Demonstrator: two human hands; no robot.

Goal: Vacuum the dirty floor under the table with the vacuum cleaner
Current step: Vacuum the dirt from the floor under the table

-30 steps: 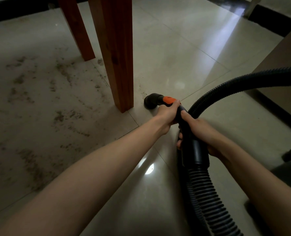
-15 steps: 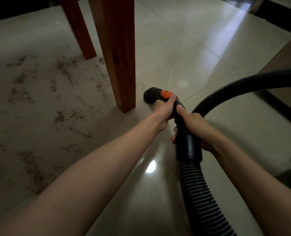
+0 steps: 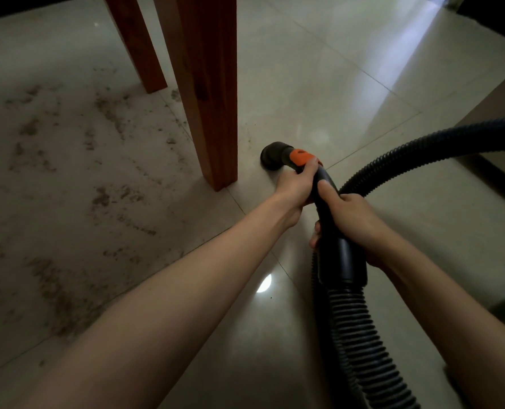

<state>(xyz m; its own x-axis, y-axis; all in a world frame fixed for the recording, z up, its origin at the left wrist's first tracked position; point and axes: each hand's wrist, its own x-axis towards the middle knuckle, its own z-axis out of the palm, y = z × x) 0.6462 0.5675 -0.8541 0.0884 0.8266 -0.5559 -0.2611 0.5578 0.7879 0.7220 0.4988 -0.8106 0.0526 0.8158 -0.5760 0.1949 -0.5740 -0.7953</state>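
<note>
Beside the near bench leg [image 3: 212, 93], you have pushed the nozzle [image 3: 271, 158] forward.

Your left hand [image 3: 297, 185] grasps the pipe behind the orange collar [image 3: 301, 157]; your right hand [image 3: 354, 224] grasps the black handle [image 3: 338, 246], with the hose [image 3: 360, 343] trailing. The nozzle has crept toward the leg, yet the dirt [image 3: 103, 199] on the floor [image 3: 319, 84] to the left remains untouched, so the real sweep is probably just starting.

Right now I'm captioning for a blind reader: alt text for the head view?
Both hands, left hand ahead of right hand, grip a black vacuum hose, its nozzle on pale tiles beside a wooden table leg; dirt lies left.
</note>
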